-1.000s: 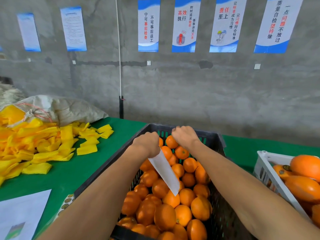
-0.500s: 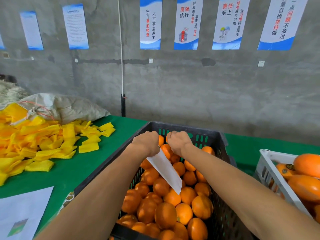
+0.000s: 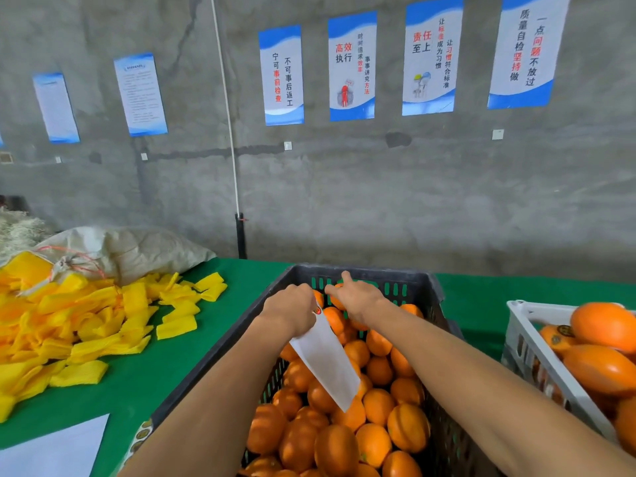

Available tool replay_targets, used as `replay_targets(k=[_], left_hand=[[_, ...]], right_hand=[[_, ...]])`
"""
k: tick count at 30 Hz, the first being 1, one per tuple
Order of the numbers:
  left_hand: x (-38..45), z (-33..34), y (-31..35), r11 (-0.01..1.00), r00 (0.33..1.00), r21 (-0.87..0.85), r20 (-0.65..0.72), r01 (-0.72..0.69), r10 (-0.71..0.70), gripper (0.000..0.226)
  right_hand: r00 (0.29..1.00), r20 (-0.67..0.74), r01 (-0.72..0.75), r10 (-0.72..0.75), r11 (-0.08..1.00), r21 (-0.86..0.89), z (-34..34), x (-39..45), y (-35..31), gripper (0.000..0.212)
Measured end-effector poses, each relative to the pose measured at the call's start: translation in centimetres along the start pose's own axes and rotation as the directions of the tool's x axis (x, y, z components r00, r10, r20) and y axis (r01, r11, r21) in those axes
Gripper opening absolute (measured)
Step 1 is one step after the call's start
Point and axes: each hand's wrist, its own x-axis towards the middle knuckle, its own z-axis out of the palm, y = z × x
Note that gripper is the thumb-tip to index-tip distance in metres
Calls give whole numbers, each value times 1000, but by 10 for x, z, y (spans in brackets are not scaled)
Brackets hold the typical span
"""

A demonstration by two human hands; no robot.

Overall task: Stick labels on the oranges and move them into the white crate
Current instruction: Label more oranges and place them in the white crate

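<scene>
**Both hands over the dark crate of oranges**

At the centre of the frame the left hand [image 3: 292,309] is curled around the top end of a white label strip [image 3: 327,364], which hangs down and to the right over the fruit; a small red-marked sticker shows at the strip's upper end beside the hand. Just to its right, the right hand [image 3: 358,297] reaches over the far end of the dark crate [image 3: 437,304], its fingers [image 3: 346,277] stretched out and spread, touching or nearly touching an orange [image 3: 335,318] there; whether it holds anything I cannot tell. The dark crate is heaped with unlabelled oranges [image 3: 344,438] and stands on the green tabletop [image 3: 137,383].

At the right edge of the frame sits the white crate [image 3: 526,342], holding several oranges, one with a dark round label [image 3: 564,330] on top. At the left lies a pile of yellow foam nets [image 3: 69,325], with a grey sack [image 3: 137,249] behind it. A white sheet [image 3: 51,449] lies at lower left.
</scene>
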Motion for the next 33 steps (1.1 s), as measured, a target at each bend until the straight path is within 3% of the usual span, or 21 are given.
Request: replay_targets(k=[3, 7, 13, 18, 24, 26, 29, 33], left_hand=[[1, -6, 4, 996, 997, -46, -25, -76, 75, 35], [-3, -17, 21, 940, 949, -157, -137, -303, 283, 36], [-22, -34, 78, 813, 825, -243, -371, -530, 427, 41], [-55, -39, 152, 742, 753, -249, -447, -623, 483, 43], [-88, -29, 210, 706, 656, -59, -431, -706, 620, 43], [-92, -28, 219, 697, 653, -93, -455, -711, 606, 43], [-96, -23, 223, 691, 708, -261, -492, -675, 506, 43], [-96, -24, 210, 660, 757, -421, -536, -622, 372, 39]], right_hand=[[996, -76, -47, 54, 994, 94, -10, -19, 3, 69], [966, -209, -99, 153, 964, 245, -28, -57, 11, 56], [904, -306, -236, 299, 945, 227, -54, -145, 56, 51], [818, -324, -438, 476, 879, 186, -59, -232, 115, 54], [641, -317, -689, 699, 706, 164, -48, -316, 178, 54], [583, -271, -758, 766, 633, 159, -43, -337, 192, 56], [523, -149, -798, 839, 543, 262, -35, -355, 204, 56], [505, -35, -779, 862, 473, 411, -32, -351, 211, 39]])
